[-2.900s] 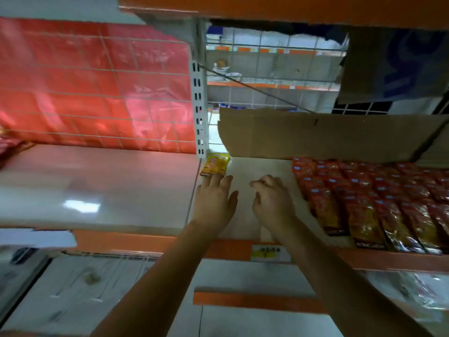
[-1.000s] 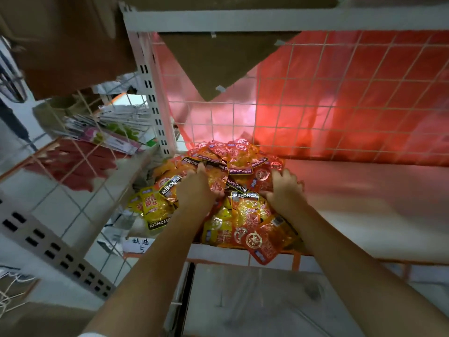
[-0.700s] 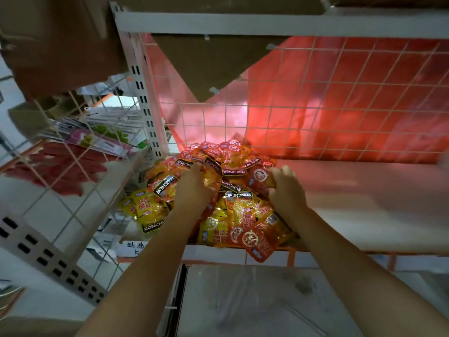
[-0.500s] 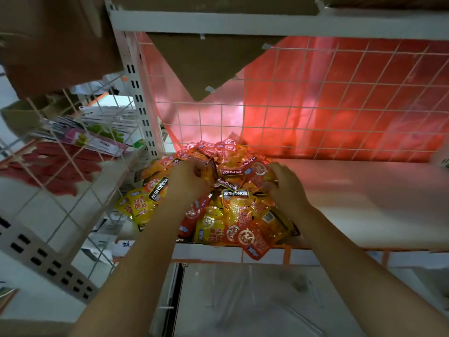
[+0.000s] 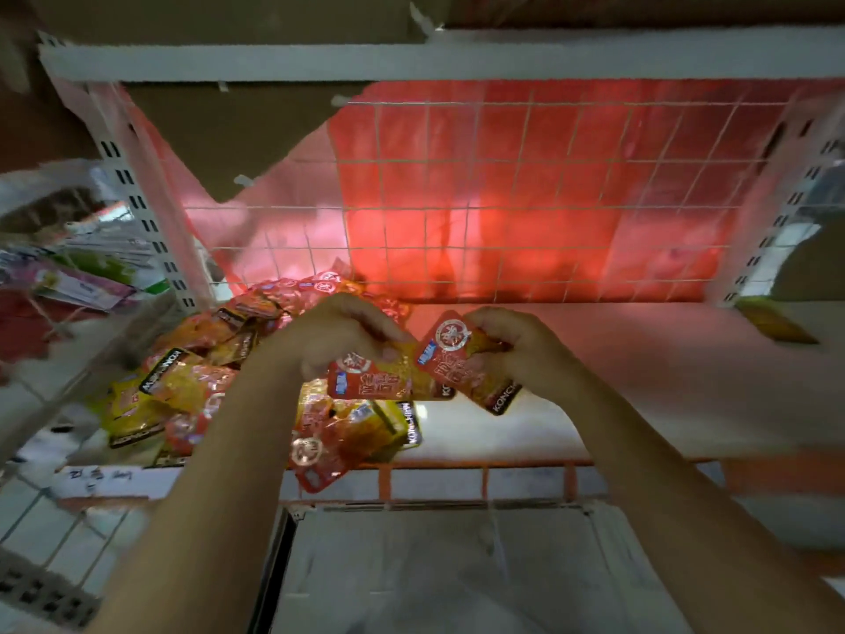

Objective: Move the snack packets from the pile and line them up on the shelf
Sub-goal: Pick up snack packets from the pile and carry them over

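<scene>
The left hand (image 5: 334,340) grasps one red snack packet (image 5: 379,379) above the pile (image 5: 215,372), its long axis running left to right, black band at the right end. The right hand (image 5: 516,345) pinches a second packet (image 5: 462,363), tilted, black band pointing near and right. Both are lifted off the shelf (image 5: 640,395). The pile lies at the shelf's left; the left arm hides part of it. A yellowish packet (image 5: 772,320) at far right is blurred.

shelf (image 5: 594,395): pale board | packet pile (image 5: 196,382) at left | lone yellow packet (image 5: 772,324) far right
</scene>
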### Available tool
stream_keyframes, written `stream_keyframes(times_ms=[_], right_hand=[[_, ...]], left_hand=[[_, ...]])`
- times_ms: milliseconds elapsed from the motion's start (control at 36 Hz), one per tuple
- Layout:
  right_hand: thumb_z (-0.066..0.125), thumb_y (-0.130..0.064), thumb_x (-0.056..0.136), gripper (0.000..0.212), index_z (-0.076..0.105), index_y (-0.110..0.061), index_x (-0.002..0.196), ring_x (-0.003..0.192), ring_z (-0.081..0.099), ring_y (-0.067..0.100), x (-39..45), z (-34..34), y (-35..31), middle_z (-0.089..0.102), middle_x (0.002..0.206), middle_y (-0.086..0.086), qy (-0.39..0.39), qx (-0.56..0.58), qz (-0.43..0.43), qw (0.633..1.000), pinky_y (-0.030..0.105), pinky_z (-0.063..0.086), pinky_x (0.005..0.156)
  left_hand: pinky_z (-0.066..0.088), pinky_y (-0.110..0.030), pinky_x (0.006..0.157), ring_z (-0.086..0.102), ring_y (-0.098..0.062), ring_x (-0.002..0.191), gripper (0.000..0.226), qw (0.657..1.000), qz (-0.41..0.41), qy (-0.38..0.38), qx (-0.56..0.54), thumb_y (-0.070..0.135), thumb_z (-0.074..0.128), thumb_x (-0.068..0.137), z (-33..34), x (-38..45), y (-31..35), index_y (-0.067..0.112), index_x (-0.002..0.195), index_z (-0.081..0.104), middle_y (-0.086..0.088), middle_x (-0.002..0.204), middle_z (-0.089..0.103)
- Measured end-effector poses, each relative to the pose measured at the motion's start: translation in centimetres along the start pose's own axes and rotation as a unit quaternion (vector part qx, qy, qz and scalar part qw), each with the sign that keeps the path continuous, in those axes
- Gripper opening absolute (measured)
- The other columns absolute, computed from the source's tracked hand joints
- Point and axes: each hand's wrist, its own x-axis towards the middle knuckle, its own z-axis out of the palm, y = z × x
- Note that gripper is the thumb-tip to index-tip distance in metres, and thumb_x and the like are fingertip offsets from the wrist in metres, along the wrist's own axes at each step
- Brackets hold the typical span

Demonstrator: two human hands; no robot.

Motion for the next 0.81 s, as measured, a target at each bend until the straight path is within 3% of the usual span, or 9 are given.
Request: stream_keyframes(times_ms=[139, 222, 306, 389, 528, 667, 806], right_hand=[[0.065, 0.011, 0.077, 0.039, 0.06, -0.019, 0.101, 0.091, 0.062, 0.018, -2.9, -7.5, 2.4, 0.064, 0.103, 0.006, -0.014, 0.014, 0.029, 0.999, 0.029, 0.053, 0.074], [0.064, 0.012, 0.076, 0.038, 0.06, -0.016, 0.102, 0.092, 0.061, 0.024, -4.8, -11.8, 4.1, 0.064, 0.104, 0.011, 0.025, 0.026, 0.038, 0.999, 0.034, 0.052, 0.077], [0.061, 0.017, 0.075, 0.039, 0.062, -0.015, 0.096, 0.075, 0.066, 0.013, -6.7, -15.5, 5.5, 0.068, 0.087, 0.005, 0.081, 0.091, 0.041, 0.992, 0.025, 0.055, 0.066], [0.061, 0.017, 0.076, 0.04, 0.062, -0.022, 0.086, 0.061, 0.065, 0.006, -8.0, -18.2, 6.8, 0.069, 0.072, -0.004, 0.144, 0.146, 0.049, 0.978, 0.017, 0.052, 0.055], [0.063, 0.011, 0.076, 0.032, 0.061, -0.019, 0.089, 0.071, 0.065, 0.021, -9.6, -20.8, 9.2, 0.069, 0.085, 0.004, 0.212, 0.231, 0.082, 0.946, 0.032, 0.054, 0.066], [0.066, 0.008, 0.075, 0.031, 0.061, -0.019, 0.09, 0.081, 0.066, 0.027, -11.3, -22.2, 11.2, 0.069, 0.093, 0.01, 0.214, 0.218, 0.112, 0.946, 0.042, 0.055, 0.077], [0.067, 0.006, 0.076, 0.03, 0.062, -0.022, 0.087, 0.084, 0.066, 0.023, -13.4, -26.1, 12.4, 0.069, 0.089, 0.002, 0.235, 0.188, 0.098, 0.949, 0.043, 0.055, 0.08]], left_hand=[[0.045, -0.05, 0.099, 0.058, -0.041, 0.108, 0.037, 0.999, -0.021, -0.037, -0.008, -0.011, 0.068, 0.07, 8.4, 1.5, 3.1, 0.001, 0.105, 0.069, -0.019, 0.1, 0.065], [0.048, -0.045, 0.094, 0.059, -0.033, 0.1, 0.038, 0.996, -0.027, -0.066, -0.057, -0.011, 0.065, 0.073, 13.3, 2.6, 4.6, -0.001, 0.11, 0.065, -0.014, 0.097, 0.064], [0.053, -0.036, 0.083, 0.064, -0.024, 0.091, 0.042, 0.984, -0.01, -0.099, -0.146, -0.007, 0.069, 0.059, 17.2, 2.9, 6.0, 0.007, 0.099, 0.07, -0.009, 0.089, 0.07], [0.058, -0.03, 0.071, 0.069, -0.023, 0.082, 0.035, 0.956, -0.007, -0.104, -0.274, -0.002, 0.065, 0.063, 20.5, 3.2, 6.1, 0.007, 0.096, 0.071, -0.01, 0.088, 0.073], [0.057, -0.028, 0.065, 0.066, -0.018, 0.068, 0.023, 0.932, -0.007, -0.062, -0.358, -0.006, 0.065, 0.069, 27.1, 3.7, 6.2, 0.003, 0.09, 0.061, -0.002, 0.071, 0.07], [0.056, -0.029, 0.068, 0.068, -0.017, 0.077, 0.016, 0.921, -0.001, -0.001, -0.389, 0.002, 0.056, 0.083, 32.7, 4.3, 6.9, 0.01, 0.095, 0.062, 0.001, 0.082, 0.073], [0.058, -0.031, 0.065, 0.067, -0.022, 0.079, 0.017, 0.905, -0.012, 0.059, -0.42, 0.004, 0.053, 0.088, 36.8, 4.9, 8.1, 0.008, 0.103, 0.06, -0.006, 0.088, 0.07]])
